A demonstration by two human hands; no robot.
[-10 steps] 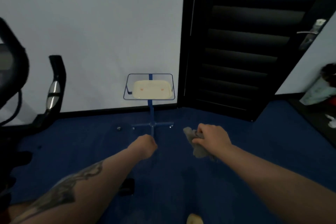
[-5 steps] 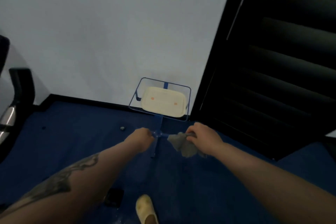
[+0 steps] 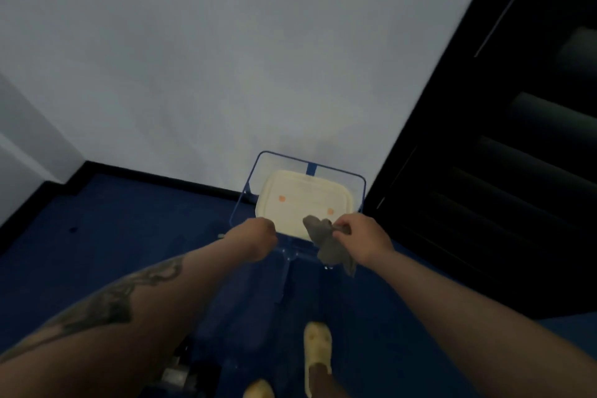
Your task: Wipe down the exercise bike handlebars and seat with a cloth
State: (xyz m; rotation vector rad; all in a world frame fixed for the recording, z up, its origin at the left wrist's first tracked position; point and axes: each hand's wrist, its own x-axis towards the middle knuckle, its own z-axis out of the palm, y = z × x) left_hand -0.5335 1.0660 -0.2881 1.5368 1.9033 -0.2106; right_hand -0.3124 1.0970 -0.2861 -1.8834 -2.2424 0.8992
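My right hand pinches a crumpled grey cloth, which hangs down from my fingers over the near edge of a cream tray. That tray sits in a blue wire-frame stand against the white wall. My left hand is curled into a loose fist with nothing in it, just left of the cloth and at the stand's near-left edge. The exercise bike is out of view.
A black louvred door fills the right side. The floor is dark blue, with a black skirting board along the wall. My feet in pale yellow clogs stand below the stand. A dark metal part lies bottom left.
I have stepped closer to the blue stand and turned right; the bike's handlebar has left the view. Both hands now reach the tray's near edge, the cloth still in my right hand.
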